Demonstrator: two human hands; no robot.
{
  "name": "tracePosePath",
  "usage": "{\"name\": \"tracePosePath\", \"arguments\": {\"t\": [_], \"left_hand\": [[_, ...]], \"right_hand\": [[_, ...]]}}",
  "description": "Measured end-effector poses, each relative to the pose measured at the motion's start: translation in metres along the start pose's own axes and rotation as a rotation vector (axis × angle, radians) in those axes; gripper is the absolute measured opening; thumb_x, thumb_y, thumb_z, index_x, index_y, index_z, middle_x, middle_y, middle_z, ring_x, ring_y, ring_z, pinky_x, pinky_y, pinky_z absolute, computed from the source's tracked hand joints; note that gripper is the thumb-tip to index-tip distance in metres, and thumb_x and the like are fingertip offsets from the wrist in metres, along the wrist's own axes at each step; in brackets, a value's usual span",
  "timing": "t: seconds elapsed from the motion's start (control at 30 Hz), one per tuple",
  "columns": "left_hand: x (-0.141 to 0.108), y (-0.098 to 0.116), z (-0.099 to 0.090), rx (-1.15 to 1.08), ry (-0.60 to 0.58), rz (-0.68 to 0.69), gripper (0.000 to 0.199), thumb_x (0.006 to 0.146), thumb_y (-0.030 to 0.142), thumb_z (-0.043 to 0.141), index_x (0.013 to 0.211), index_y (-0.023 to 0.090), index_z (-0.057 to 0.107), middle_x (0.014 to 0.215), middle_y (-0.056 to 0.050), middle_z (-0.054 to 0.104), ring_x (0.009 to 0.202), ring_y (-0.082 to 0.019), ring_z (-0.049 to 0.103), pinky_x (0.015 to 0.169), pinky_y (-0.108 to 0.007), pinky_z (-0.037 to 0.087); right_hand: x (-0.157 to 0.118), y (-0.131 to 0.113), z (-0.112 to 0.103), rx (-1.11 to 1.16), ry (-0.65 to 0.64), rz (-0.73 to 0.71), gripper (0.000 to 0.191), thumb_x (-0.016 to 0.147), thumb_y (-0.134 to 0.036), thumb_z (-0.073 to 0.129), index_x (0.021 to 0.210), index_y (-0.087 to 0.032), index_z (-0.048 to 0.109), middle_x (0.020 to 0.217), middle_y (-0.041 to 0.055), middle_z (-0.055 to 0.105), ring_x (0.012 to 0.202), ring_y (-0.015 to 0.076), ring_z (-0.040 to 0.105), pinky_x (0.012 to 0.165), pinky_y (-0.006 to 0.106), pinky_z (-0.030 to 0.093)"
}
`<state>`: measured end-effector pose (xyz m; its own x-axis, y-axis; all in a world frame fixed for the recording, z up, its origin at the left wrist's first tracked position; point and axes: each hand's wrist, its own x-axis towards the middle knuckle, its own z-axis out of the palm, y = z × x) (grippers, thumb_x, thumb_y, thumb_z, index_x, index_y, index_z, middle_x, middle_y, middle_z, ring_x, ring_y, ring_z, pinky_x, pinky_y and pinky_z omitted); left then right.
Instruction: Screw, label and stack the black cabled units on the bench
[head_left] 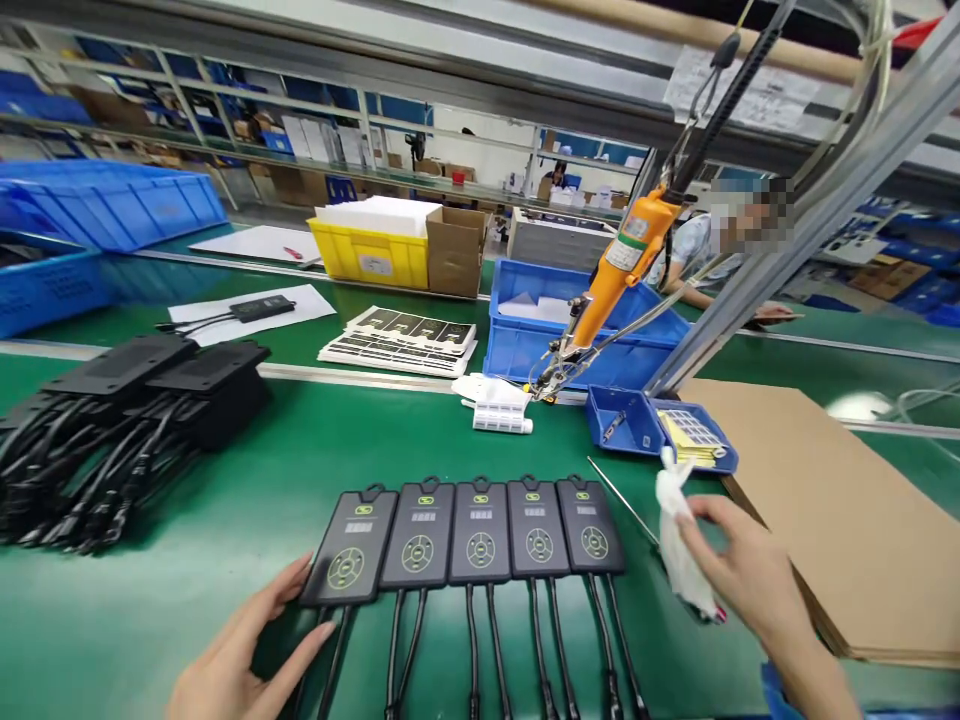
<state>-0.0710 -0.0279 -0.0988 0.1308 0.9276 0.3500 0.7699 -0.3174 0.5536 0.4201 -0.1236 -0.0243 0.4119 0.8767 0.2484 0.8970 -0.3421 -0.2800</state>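
Several black controllers with small displays and round button pads stand side by side in a row, their paired cables running toward me. My left hand (251,640) is at the leftmost controller (351,548), which sits slightly tilted. Its fingertips touch the left edge and the thumb is apart, near the cables. In my right hand (750,565), thumb and fingers pinch a crumpled white cloth (681,545) to the right of the row. A thin metal rod (622,498), perhaps a screwdriver shaft, runs under the cloth; a red tip shows at its lower end.
Black devices with bundled cables (142,400) are piled at left. Printed label sheets (405,340), a white label roll (502,410) and small blue trays (622,420) lie behind the row. An orange power screwdriver (619,265) hangs above. Cardboard sheets (847,500) are stacked right; a co-worker (697,250) sits beyond.
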Motion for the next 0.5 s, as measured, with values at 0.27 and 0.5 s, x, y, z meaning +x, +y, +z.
{"name": "tracePosePath", "arguments": {"t": [0.27,0.5], "left_hand": [[0.004,0.011,0.001,-0.067,0.019,0.002,0.047,0.083,0.049,0.064,0.122,0.023,0.06,0.102,-0.004,0.078,0.085,-0.025,0.076,0.07,-0.031,0.064],[-0.005,0.015,0.001,-0.147,-0.006,-0.025,0.05,0.084,0.034,0.064,0.131,0.021,0.054,0.113,-0.008,0.075,0.098,-0.025,0.074,0.079,-0.033,0.063]], "right_hand": [[-0.04,-0.098,0.081,0.09,-0.371,-0.662,0.102,0.084,-0.07,0.054,0.159,-0.016,0.011,0.165,0.0166,0.004,0.151,0.0403,0.006,0.12,0.061,0.019],[-0.011,-0.167,0.087,0.318,-0.623,-0.941,0.094,0.088,-0.067,0.052,0.159,-0.022,0.011,0.165,0.0121,0.0,0.152,0.0349,0.002,0.122,0.057,0.01]]}}
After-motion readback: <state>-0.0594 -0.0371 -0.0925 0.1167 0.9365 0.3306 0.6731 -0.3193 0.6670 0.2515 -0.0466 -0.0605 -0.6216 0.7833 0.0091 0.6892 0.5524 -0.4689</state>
